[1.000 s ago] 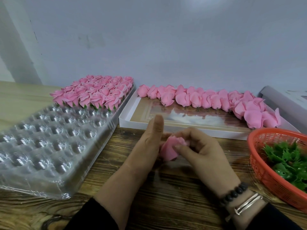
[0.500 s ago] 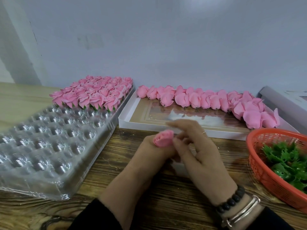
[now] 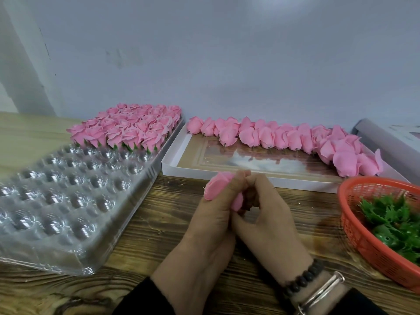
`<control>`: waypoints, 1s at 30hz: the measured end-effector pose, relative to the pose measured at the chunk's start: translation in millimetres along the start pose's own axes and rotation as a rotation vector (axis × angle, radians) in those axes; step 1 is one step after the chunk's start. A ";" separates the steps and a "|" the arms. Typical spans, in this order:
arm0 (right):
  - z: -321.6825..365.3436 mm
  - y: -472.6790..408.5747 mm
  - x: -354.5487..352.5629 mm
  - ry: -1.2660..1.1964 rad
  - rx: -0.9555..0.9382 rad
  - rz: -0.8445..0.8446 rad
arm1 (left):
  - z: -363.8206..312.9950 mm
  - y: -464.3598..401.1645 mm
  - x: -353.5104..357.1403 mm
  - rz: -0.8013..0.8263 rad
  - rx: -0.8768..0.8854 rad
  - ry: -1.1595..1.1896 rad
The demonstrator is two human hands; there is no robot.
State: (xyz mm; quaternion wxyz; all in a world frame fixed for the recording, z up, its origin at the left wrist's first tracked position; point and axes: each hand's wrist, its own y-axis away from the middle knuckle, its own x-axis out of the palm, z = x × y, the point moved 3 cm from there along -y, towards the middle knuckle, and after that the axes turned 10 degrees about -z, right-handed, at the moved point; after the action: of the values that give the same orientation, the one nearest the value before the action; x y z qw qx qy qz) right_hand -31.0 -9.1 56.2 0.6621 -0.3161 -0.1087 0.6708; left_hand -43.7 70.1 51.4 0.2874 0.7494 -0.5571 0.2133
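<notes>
A pink rose head (image 3: 217, 185) sits between both hands above the wooden table. My left hand (image 3: 204, 228) grips it, the thumb lying across its petals. My right hand (image 3: 268, 221) has its fingers curled against the flower's lower end, pinching it; that end is hidden by the fingers. The right wrist wears a dark bead bracelet and a metal bangle.
A clear plastic blister tray (image 3: 68, 201) lies at the left, its far rows filled with finished pink roses (image 3: 129, 130). A white shallow box (image 3: 227, 176) behind my hands holds a row of loose pink rose heads (image 3: 284, 137). At the right, an orange basket (image 3: 363, 237) holds green plastic calyxes (image 3: 391, 219).
The flower has turned from petals-down to bud-up and leans left. My left thumb now lies over it, and my right fingers have closed in on its lower end.
</notes>
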 end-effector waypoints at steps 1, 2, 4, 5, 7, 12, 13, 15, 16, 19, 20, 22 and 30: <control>0.4 -0.1 -0.5 -0.043 0.038 0.003 | 0.1 -0.6 -0.5 0.007 -0.028 0.014; 0.0 -0.2 -0.9 -0.097 0.092 0.012 | -0.6 -1.2 -1.1 0.014 -0.050 0.023; -0.3 -0.5 -1.5 -0.175 0.177 0.057 | -3.3 -2.8 -3.1 0.023 -0.066 0.029; 0.4 -0.6 -1.6 -0.204 0.203 0.090 | -4.3 -3.6 -4.1 0.030 -0.067 0.026; 1.1 -1.1 -1.8 -0.272 0.259 0.144 | -5.5 -5.1 -5.9 0.033 -0.066 0.001; -2.4 -0.4 -3.7 -0.347 0.379 0.293 | -6.8 -8.2 -9.8 0.007 -0.007 -0.150; -2.7 0.1 -2.7 -0.349 0.382 0.316 | -7.5 -8.6 -11.0 -0.007 0.019 -0.177; -4.1 -0.1 -0.4 -0.344 0.373 0.286 | -12.0 -8.7 -14.2 -0.058 0.096 -0.223; -6.0 -1.2 -0.5 -0.339 0.366 0.230 | -16.0 -8.6 -16.0 -0.083 0.167 -0.268; -10.7 -6.3 -8.8 -0.270 0.279 0.016 | -27.7 -9.0 -18.6 -0.104 0.493 -0.603; -10.5 -7.4 -12.0 -0.258 0.242 -0.014 | -29.5 -9.2 -19.1 -0.104 0.575 -0.714; -5.9 -7.8 -14.8 -0.231 0.141 0.018 | -29.9 -7.8 -17.3 -0.053 0.639 -0.838; 0.7 -5.9 -10.7 -0.169 0.091 0.259 | -25.8 -8.2 -17.9 0.022 0.562 -1.213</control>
State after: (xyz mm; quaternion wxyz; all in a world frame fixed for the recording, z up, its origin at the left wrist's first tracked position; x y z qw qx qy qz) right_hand -27.4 -18.6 63.0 0.5723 -0.2397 -0.0918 0.7789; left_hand -41.0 101.8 57.6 -0.2850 0.7772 -0.5509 -0.1059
